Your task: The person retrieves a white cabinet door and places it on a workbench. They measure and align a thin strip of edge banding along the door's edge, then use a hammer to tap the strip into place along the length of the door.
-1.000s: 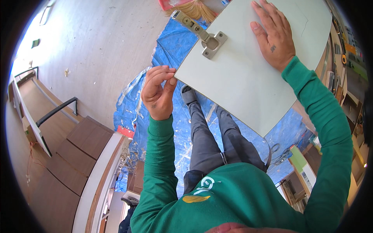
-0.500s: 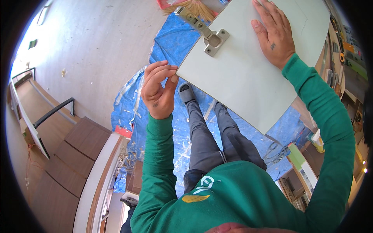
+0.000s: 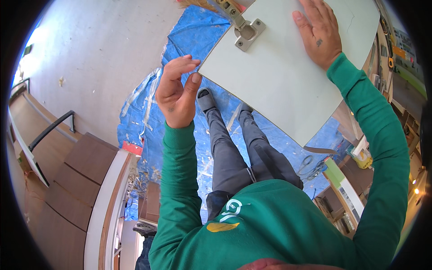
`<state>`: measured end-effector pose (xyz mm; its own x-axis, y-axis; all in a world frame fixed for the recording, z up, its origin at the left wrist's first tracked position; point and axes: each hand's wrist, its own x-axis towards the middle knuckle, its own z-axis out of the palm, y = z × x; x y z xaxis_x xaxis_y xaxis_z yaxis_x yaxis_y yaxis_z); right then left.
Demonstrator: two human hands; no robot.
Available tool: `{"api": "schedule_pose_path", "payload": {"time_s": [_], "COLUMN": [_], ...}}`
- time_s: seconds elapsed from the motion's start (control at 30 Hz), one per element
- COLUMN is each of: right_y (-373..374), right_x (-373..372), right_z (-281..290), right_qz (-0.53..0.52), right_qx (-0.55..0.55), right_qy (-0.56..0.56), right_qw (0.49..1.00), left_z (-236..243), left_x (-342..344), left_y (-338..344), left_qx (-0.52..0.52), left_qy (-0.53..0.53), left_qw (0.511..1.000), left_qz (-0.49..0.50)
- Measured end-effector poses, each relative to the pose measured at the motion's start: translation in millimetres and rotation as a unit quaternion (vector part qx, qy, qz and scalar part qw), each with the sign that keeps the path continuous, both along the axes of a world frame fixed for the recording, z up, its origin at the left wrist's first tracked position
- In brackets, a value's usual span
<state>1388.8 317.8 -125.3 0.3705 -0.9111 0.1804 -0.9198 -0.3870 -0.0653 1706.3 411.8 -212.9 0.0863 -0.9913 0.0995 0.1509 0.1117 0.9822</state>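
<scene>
A pale grey-white cabinet door panel lies in front of me with one corner pointing toward my left hand. Near its left edge a metal cup hinge is fitted, its arm reaching out past the edge. My right hand rests flat on the panel's face, fingers stretched out. Just off the left corner is my left hand, thumb and fingers apart with nothing visible between them; whether a fingertip still touches the corner I cannot tell.
A blue tarp covers the floor under my feet. Scissors lie on it at the right. Stacked brown boards stand at the left. A broom's bristles show at the top. A tape measure lies beyond the panel's right side.
My left thumb and fingers have spread apart at the panel's corner. The whole view has shifted a little; my right hand stays flat on the panel.
</scene>
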Motion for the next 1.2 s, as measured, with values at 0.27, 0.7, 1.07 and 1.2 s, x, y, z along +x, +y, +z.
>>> {"api": "schedule_pose_path", "payload": {"time_s": [0.27, 0.7, 1.07, 1.2], "right_y": [-1.9, -2.2, 2.9, -0.6], "right_x": [4.2, 6.7, -1.3, 2.9], "right_z": [3.8, 3.9, 1.1, 0.8], "right_qz": [-0.001, 0.001, 0.005, 0.018], "right_qx": [0.012, 0.023, -0.003, -0.002], "right_qy": [-0.003, -0.003, 0.009, -0.006], "right_qw": [1.000, 1.000, 1.000, 1.000], "left_z": [6.6, 171.2, 84.1, 27.9], "left_x": [2.4, -44.1, 13.7, 2.7], "left_y": [2.1, 33.3, 20.5, 17.5], "left_qx": [-0.005, -0.162, -0.013, -0.117], "left_qy": [-0.055, 0.509, 0.104, -0.262], "left_qw": [0.998, 0.814, 0.994, 0.957], "left_qz": [0.016, -0.229, 0.025, 0.039]}}
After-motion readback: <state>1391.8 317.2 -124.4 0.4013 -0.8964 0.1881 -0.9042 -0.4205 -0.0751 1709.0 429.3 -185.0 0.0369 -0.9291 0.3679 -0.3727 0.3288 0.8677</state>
